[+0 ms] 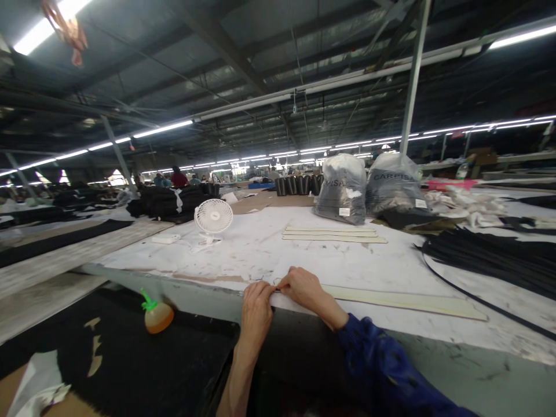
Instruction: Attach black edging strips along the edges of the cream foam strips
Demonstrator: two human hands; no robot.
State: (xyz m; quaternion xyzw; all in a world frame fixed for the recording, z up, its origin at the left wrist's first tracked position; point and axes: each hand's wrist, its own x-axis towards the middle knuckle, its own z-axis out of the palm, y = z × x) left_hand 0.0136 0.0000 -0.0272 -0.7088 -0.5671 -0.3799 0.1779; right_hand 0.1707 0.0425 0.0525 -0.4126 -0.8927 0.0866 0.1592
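Note:
Both hands meet at the near edge of the white-covered table [243, 255]. My left hand [257, 304] has its fingers bent and pressed together at a small dark piece, too small to make out. From the right, my right hand [302, 288] pinches at the same spot, its fingertips almost touching the left ones. A long pale strip with a dark outline [403, 301] lies on the table to the right, its left end behind my right hand. Farther back lie several similar narrow pale strips [334, 234].
A small white fan [214, 216] stands at the left back. Two plastic-wrapped bags [341, 191] sit behind the strips. Black strips [495, 255] are heaped at the right. A spray bottle with orange liquid [158, 317] rests on black material at the lower left.

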